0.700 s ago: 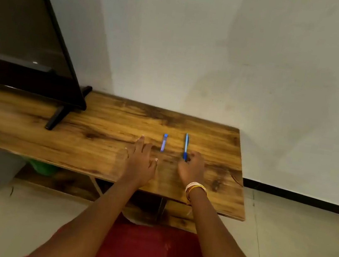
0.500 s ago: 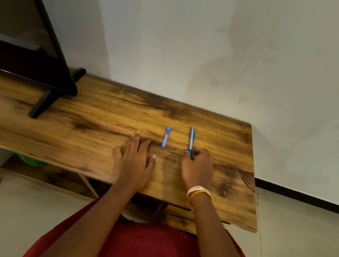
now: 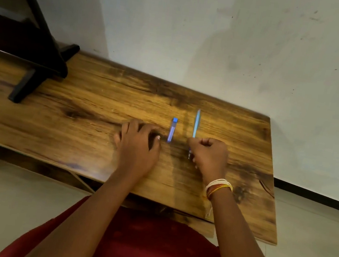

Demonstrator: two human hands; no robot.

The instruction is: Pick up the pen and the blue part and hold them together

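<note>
Wood-grain table (image 3: 93, 104) against a pale wall (image 3: 220, 37), filling the middle of the frame; black TV stand foot (image 3: 28, 84) at upper left, tiled floor (image 3: 312, 235) at lower right.

We see the right hand (image 3: 209, 155) right of centre, fingers curled round the near end of a blue pen (image 3: 196, 123). So that grip is closed on the pen. Most of the barrel sticks out past the knuckles toward the wall, low over the table; we can't tell whether it touches the wood. Thread bands (image 3: 218, 186) on that wrist.

Left hand (image 3: 137, 145) rests palm-down on the table left of centre, fingers loosely bent, holding nothing. Just right of its thumb lies a small blue pen cap (image 3: 172, 130), apart from both hands and between them.

Our read on handling: pen is light, stiff, thin, smooth plastic, so likely to roll or slip if held loosely. Best hold is a pinch on the lower barrel, near where the fingers already sit. Cap is tiny and light, needs a fingertip pinch at its sides.
</note>
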